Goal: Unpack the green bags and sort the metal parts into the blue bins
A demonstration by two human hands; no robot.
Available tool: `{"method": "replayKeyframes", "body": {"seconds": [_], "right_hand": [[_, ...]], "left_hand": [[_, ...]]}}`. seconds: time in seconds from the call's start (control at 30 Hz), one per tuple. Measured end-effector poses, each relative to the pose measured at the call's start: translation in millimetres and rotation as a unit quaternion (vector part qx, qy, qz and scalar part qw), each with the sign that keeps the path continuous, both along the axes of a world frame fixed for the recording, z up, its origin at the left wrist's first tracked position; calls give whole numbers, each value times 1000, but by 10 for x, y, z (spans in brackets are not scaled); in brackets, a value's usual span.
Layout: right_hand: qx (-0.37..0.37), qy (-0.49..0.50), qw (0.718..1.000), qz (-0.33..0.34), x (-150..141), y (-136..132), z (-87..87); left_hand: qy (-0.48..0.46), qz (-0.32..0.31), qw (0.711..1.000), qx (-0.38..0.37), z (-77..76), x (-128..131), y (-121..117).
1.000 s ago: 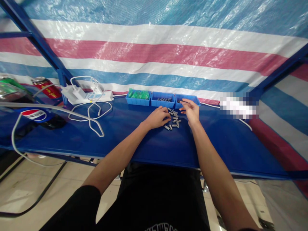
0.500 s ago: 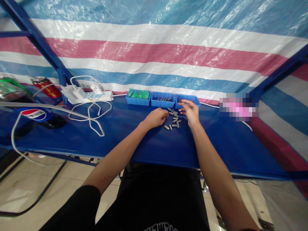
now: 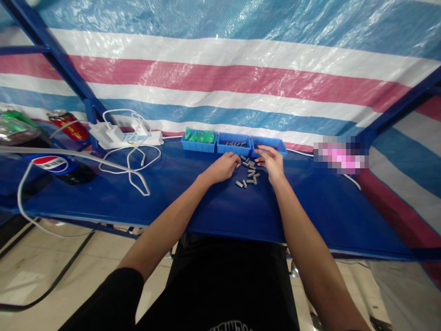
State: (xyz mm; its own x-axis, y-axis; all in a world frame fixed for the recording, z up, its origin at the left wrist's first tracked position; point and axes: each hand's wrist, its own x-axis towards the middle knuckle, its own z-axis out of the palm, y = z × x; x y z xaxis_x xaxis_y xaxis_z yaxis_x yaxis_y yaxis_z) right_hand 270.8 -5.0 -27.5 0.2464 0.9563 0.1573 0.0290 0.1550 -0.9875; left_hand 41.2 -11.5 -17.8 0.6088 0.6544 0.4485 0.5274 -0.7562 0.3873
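Observation:
My left hand (image 3: pixel 225 168) is closed at the left edge of a loose heap of small grey pieces (image 3: pixel 251 173). Between its thumb and fingers a small grey piece (image 3: pixel 237 165) shows in part. Over the front of the right blue bin (image 3: pixel 278 147) is my right hand (image 3: pixel 271 164), with thumb and fingers apart. Its fingers cover part of that bin, where a few dark bits show. The middle blue bin (image 3: pixel 233 149) holds several grey pieces like those on the table.
A left blue bin (image 3: pixel 199 146) contains green plastic bags. Further left lie a white power strip (image 3: pixel 153 138) with tangled white cables, a cola bottle (image 3: pixel 51 164) and a red can (image 3: pixel 70 126). A blurred pink object (image 3: pixel 341 156) sits at the right. Striped sheeting hangs behind the blue table (image 3: pixel 144 207).
My right hand has drawn slightly back from the right bin, its fingertips lower at the front rim. My left hand stays nearly in place. The view has shifted slightly.

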Motion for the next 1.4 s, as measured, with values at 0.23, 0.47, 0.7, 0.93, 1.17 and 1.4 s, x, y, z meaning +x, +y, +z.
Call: {"method": "replayKeyframes", "body": {"seconds": [0.23,0.47,0.7,0.93,1.17,1.4], "right_hand": [[-8,9,999,29,-28,-43,43],[-34,5,991,126,-103,-136,133],[-49,12,983,177,-124,-172,154],[-38,3,983,178,-121,-168,134],[-27,9,983,183,-144,-184,125],[-27,11,983,183,-126,-159,87]], "left_hand": [[-249,23,959,-131,30,83,3],[-385,68,889,-236,-31,103,89],[-383,83,886,-247,-70,102,116],[-391,70,879,-265,-51,107,83],[-386,35,883,-264,-73,123,81],[-375,27,889,-260,-75,121,72]]}}
